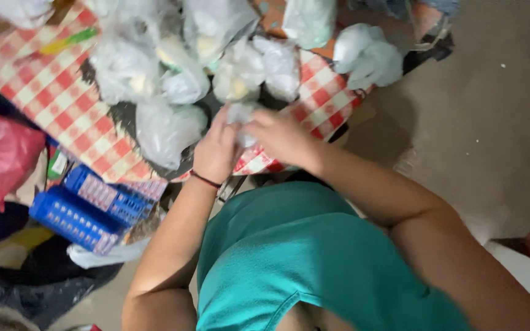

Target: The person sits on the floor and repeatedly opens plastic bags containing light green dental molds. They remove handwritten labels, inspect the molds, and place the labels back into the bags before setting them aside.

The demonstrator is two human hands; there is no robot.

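Both my hands meet at the near edge of a table covered with a red and white checked cloth [62, 98]. My left hand [216, 150], with a dark band at the wrist, and my right hand [277, 138] are closed together on a small clear plastic bag [240, 119]. The bag looks pale and crumpled, partly hidden by my fingers. Several filled clear plastic bags [167, 129] lie piled on the cloth just beyond my hands. The frame is blurred by motion.
A blue plastic crate [87, 208] stands on the floor at the left under the table edge. A red bag [1, 153] hangs at far left, dark bags [44, 282] lie below it. Grey floor [492, 110] stretches to the right. Another person's sandalled foot [430, 30] shows at the top.
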